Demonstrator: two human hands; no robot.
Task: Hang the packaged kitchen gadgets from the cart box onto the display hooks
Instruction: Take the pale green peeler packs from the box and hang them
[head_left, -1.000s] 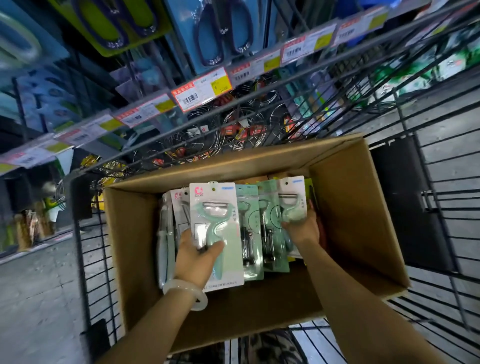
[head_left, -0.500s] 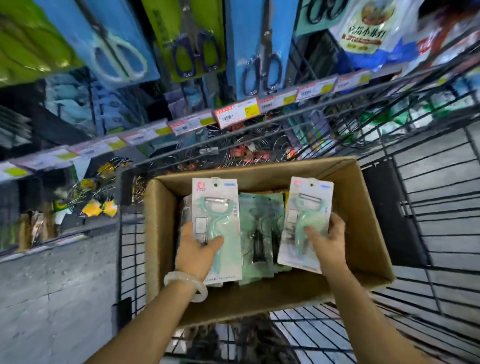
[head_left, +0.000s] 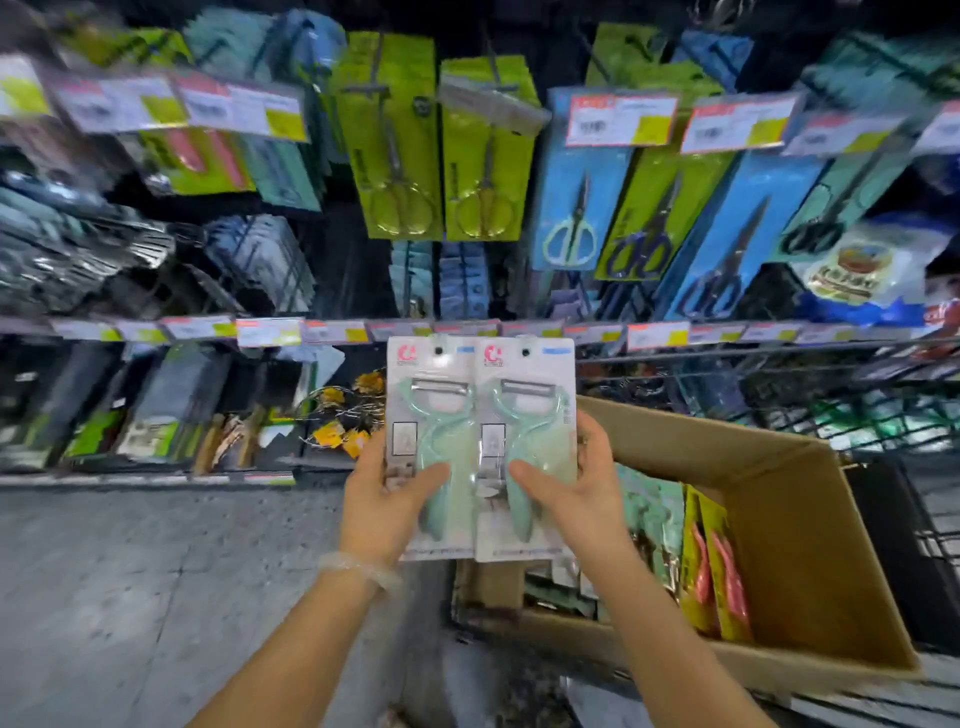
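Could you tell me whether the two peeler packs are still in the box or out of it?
Out. The left hand and right hand hold the peeler packs up beside the cardboard box.

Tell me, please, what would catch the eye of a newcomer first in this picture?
First, the two white cards with mint-green peelers, side by side at the centre: the left hand grips the left peeler card, the right hand the right peeler card. Above hang the green and blue scissor packs; at the lower right stands the brown cardboard box.
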